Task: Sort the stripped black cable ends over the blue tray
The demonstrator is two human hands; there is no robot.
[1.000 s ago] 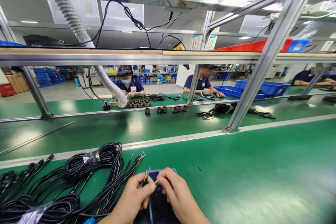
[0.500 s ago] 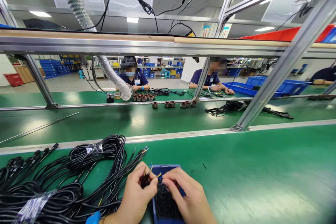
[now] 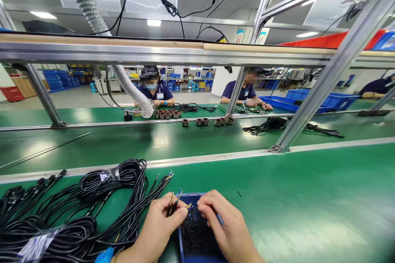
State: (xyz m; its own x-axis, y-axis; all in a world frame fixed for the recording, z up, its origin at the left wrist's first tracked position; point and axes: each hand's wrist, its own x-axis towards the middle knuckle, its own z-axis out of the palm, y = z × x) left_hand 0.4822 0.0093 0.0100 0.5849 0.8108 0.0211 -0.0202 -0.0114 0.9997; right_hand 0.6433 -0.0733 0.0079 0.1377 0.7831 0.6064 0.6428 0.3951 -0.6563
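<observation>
My left hand (image 3: 165, 220) is closed on several black cables (image 3: 173, 207), whose yellow and blue wire ends stick up past the fingertips. Thumb and index finger pinch one cable with its coloured ends pointing right. Close by on the right, my right hand (image 3: 220, 218) is closed in a pinch; what lies between its fingertips is hidden. Both hands are over a blue bin (image 3: 182, 242) that holds many small black pieces (image 3: 197, 234), which look like short tubes. The right hand covers part of the bin.
Coiled black cables (image 3: 58, 230) cover the bench on the left, more cable ends (image 3: 168, 176) beside my left hand. One small black piece (image 3: 239, 193) lies to the right. Metal uprights (image 3: 333, 57) cross the view; two co-workers sit beyond copper-wound parts (image 3: 202, 121).
My right hand has moved slightly right, widening the gap from the wire ends in my left hand. The left hand keeps hold of the cables. The view has shifted a little.
</observation>
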